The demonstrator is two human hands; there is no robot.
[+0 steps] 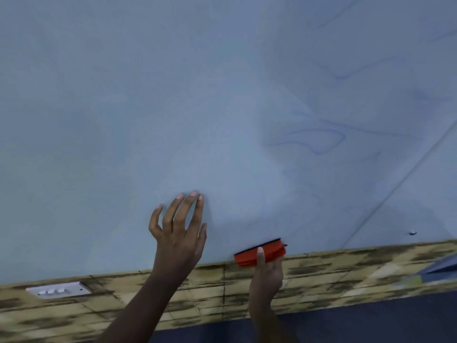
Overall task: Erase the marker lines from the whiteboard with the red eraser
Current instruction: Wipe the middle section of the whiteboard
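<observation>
The whiteboard [173, 107] fills most of the head view, pale blue-grey and smeared. Faint blue marker lines [319, 139] run across its right half; its left half shows only smudges. My right hand [268, 271] grips the red eraser [247, 257], whose dark felt face lies against the board right at its bottom edge. My left hand [179, 233] is to the left of the eraser, fingers spread and straight, fingertips touching the board's lower part.
Below the board runs a band of tan, brick-patterned wall [222, 288]. A white switch plate [58, 290] sits in it at the lower left. A thin diagonal line or seam [400, 181] crosses the board at the right. Something blue shows at the right edge [442, 268].
</observation>
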